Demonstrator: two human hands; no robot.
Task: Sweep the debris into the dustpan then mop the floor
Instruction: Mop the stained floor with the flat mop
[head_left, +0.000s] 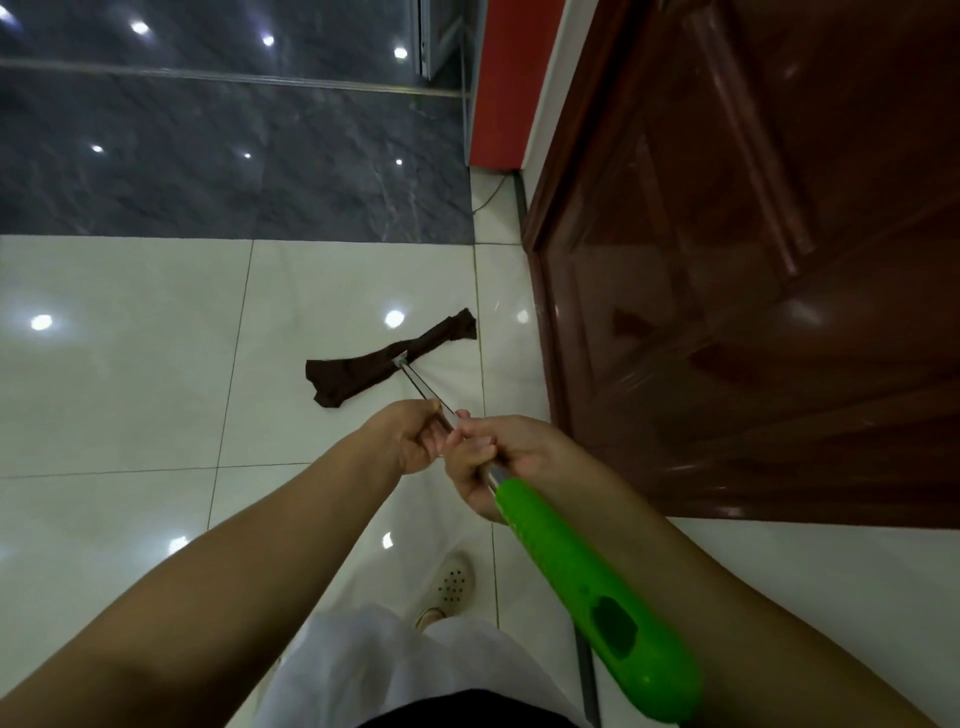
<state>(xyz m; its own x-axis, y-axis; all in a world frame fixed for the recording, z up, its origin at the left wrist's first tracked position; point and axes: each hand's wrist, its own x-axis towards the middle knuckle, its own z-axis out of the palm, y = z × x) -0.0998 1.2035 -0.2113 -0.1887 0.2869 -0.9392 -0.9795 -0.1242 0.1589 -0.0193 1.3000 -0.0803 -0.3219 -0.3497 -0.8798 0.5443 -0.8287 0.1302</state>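
Note:
A flat mop with a dark brown cloth head (387, 364) lies on the glossy white tile floor (130, 389) ahead of me. Its thin metal pole (418, 384) runs back toward me and ends in a bright green handle (587, 587). My left hand (410, 439) grips the pole further down. My right hand (493, 465) grips it just above the green handle, right behind the left. No dustpan or debris shows in this view.
A dark red-brown wooden door (753, 260) stands close on the right. A dark grey marble wall (208, 156) rises beyond the tiles, with a red panel (511, 78) at its corner. My foot in a pale perforated shoe (452, 587) stands below the hands.

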